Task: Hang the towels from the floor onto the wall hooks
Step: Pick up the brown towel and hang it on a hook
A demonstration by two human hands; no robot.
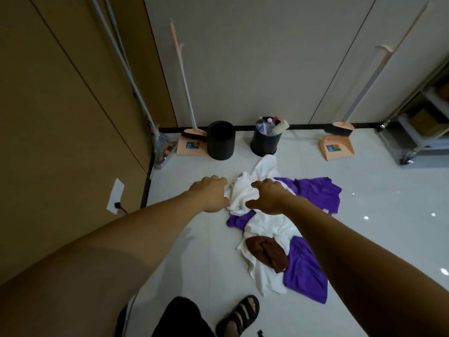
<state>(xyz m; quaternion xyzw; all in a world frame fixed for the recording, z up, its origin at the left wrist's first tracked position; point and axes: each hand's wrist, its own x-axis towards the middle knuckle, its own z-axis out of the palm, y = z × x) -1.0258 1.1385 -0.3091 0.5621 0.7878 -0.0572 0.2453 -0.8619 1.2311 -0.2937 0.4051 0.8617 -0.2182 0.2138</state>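
Note:
A heap of towels lies on the pale tiled floor. Both my hands hold a bunched white towel (241,193) at its top: my left hand (211,193) grips its left edge with curled fingers, and my right hand (267,198) curls over its right side. Behind it lies a purple towel (315,192). Closer to me are another white towel (267,229), a brown towel (267,252) on top of it, and a second purple towel (305,272). No wall hooks are in view.
Two black bins (221,139) (266,142) stand by the back wall, the right one full of bottles and cups. Orange brooms with dustpans (190,145) (336,147) lean beside them, mop poles (136,88) at the left wall. A wheeled rack (418,132) stands right. My sandalled foot (239,316) is below.

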